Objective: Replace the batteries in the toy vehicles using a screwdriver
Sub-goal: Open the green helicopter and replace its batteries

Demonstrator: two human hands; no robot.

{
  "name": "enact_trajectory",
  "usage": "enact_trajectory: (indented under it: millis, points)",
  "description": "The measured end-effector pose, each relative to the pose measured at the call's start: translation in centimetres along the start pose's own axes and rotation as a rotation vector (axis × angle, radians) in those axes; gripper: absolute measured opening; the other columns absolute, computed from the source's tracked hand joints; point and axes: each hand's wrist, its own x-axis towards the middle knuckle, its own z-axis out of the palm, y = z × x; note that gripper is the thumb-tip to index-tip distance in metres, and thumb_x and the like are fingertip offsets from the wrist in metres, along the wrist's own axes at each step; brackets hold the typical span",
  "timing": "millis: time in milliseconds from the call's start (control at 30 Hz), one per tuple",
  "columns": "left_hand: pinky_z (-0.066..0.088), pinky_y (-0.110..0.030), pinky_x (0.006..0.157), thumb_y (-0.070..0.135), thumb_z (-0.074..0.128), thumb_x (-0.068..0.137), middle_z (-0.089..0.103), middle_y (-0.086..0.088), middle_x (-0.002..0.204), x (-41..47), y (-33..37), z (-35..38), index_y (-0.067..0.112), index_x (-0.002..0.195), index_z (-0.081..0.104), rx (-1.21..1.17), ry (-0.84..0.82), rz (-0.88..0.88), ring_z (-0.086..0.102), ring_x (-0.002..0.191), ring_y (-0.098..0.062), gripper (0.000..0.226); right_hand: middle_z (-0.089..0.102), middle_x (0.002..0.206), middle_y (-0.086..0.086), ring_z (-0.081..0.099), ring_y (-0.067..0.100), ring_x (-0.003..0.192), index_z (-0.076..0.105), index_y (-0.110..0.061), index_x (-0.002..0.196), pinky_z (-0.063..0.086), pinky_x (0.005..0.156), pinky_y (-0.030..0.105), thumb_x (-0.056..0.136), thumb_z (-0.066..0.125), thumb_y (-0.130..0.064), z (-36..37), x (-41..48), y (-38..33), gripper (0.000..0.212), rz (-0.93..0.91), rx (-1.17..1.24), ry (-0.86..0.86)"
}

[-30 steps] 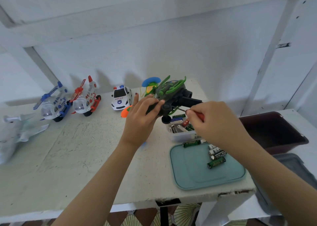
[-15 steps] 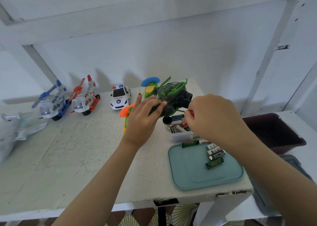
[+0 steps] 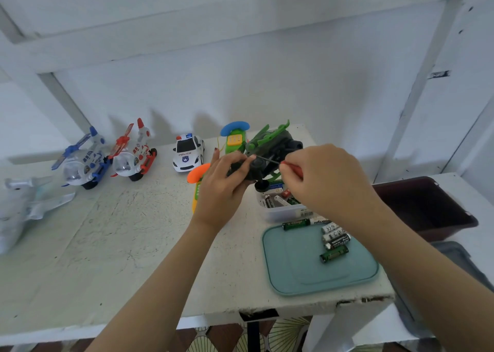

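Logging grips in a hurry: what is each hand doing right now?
Left hand: grips the green toy vehicle, lifted off the table.
Right hand: pinches the screwdriver, tip at the toy's underside.

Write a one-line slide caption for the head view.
Left hand holds a green-and-black toy vehicle while the right hand puts a red-handled screwdriver to it; batteries lie on a teal tray.

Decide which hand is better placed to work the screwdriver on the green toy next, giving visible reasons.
Right. The right hand pinches the red-handled screwdriver, its shaft aimed at the green toy; the left hand grips that toy, probably steadying it.
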Motion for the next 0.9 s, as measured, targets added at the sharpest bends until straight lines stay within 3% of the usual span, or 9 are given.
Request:
enact_trajectory:
  millis: [100, 200, 333, 400, 500, 533, 900]
  points:
    - [0.038, -0.060, 0.104, 0.015, 0.065, 0.088, 0.052, -0.004, 0.111, 0.4, 0.4, 0.1, 0.005, 0.115, 0.066, -0.017, 0.008, -0.041, 0.057, 0.090, -0.025, 0.029, 0.039, 0.054, 0.000, 0.036, 0.016, 0.050, 0.041, -0.014, 0.059, 0.033, 0.051, 0.029, 0.094, 0.042, -0.030, -0.5, 0.1, -0.2, 0.038, 0.017, 0.011, 0.047]
    - [0.049, -0.063, 0.083, 0.017, 0.062, 0.089, 0.051, -0.003, 0.113, 0.4, 0.3, -0.2, 0.002, 0.115, 0.066, -0.042, 0.006, -0.081, 0.051, 0.097, -0.020, 0.030, 0.036, 0.049, -0.002, 0.033, 0.014, 0.047, 0.041, -0.012, 0.056, 0.031, 0.049, 0.029, 0.092, 0.046, -0.027, -0.8, -0.7, 0.2, 0.040, 0.035, 0.050, 0.076]
    - [0.049, -0.065, 0.081, 0.015, 0.063, 0.086, 0.051, -0.003, 0.112, 0.2, 0.1, -0.6, 0.001, 0.110, 0.066, -0.075, 0.063, -0.131, 0.050, 0.088, -0.015, 0.028, 0.028, 0.046, 0.000, 0.027, 0.015, 0.046, 0.041, -0.009, 0.054, 0.028, 0.047, 0.028, 0.090, 0.049, -0.024, -1.0, -1.5, 1.0, 0.040, 0.033, 0.089, 0.057]
    - [0.051, -0.058, 0.084, 0.015, 0.062, 0.085, 0.051, -0.002, 0.111, 0.2, 0.3, -0.8, -0.001, 0.108, 0.067, -0.096, 0.080, -0.148, 0.048, 0.085, -0.014, 0.028, 0.029, 0.046, 0.000, 0.027, 0.015, 0.046, 0.043, -0.008, 0.055, 0.030, 0.048, 0.028, 0.091, 0.049, -0.024, -0.8, -1.5, 1.2, 0.040, 0.017, 0.107, 0.039]
    - [0.046, -0.019, 0.088, 0.018, 0.060, 0.086, 0.051, -0.002, 0.112, 0.3, 0.7, -1.0, -0.002, 0.110, 0.067, -0.097, 0.060, -0.181, 0.052, 0.090, -0.019, 0.033, 0.027, 0.045, -0.001, 0.026, 0.014, 0.045, 0.040, -0.009, 0.054, 0.029, 0.048, 0.028, 0.092, 0.050, -0.022, -0.3, -1.5, 1.5, 0.041, -0.003, 0.168, 0.037]
    - [0.042, -0.012, 0.087, 0.017, 0.059, 0.086, 0.052, -0.004, 0.112, 0.4, 0.8, -1.1, -0.002, 0.111, 0.067, -0.102, 0.054, -0.187, 0.052, 0.093, -0.021, 0.033, 0.027, 0.045, -0.002, 0.025, 0.013, 0.045, 0.039, -0.009, 0.054, 0.029, 0.048, 0.029, 0.092, 0.051, -0.022, -0.1, -1.5, 1.6, 0.042, -0.009, 0.189, 0.043]
    - [0.044, -0.011, 0.086, 0.017, 0.060, 0.085, 0.050, -0.001, 0.113, 0.4, 1.0, -1.4, -0.004, 0.109, 0.067, -0.163, 0.056, -0.217, 0.052, 0.099, -0.015, 0.033, 0.037, 0.046, 0.002, 0.031, 0.014, 0.046, 0.051, -0.007, 0.059, 0.031, 0.048, 0.031, 0.093, 0.052, -0.024, 1.3, -1.7, 2.2, 0.038, -0.047, 0.310, 0.058]
